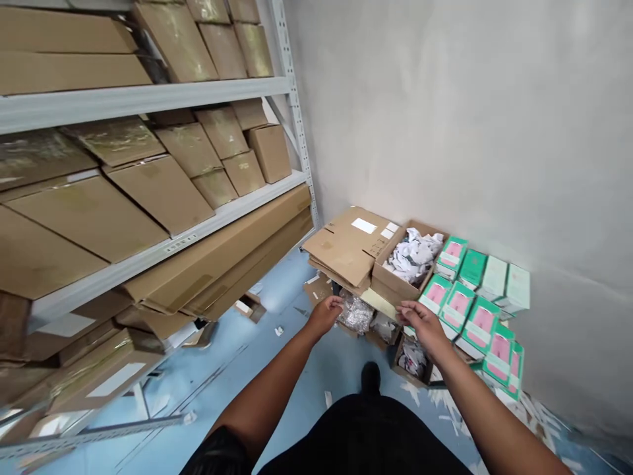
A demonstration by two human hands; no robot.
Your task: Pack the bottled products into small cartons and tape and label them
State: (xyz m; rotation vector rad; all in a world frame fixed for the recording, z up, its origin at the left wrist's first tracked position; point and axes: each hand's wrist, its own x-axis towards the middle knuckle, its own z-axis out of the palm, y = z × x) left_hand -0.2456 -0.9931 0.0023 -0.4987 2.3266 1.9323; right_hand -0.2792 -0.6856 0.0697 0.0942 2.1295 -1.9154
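Both arms reach forward over the near edge of a small table (380,304). My left hand (325,315) is closed, its fingers curled toward the thumb, just below a stack of flattened cardboard boxes (341,247). My right hand (420,321) has its fingers bent in a pinch, near an open carton (393,285) filled with crumpled white paper (414,256). What either hand holds, if anything, is too small to make out. Green and pink product boxes (457,305) stand in rows beside my right hand.
On the left stands a metal rack (148,102) loaded with brown cartons (161,191). Bubble wrap (355,313) and a box of crumpled paper (413,358) sit under the table. Paper scraps (448,402) litter the blue floor (277,359). A grey wall (459,125) rises behind.
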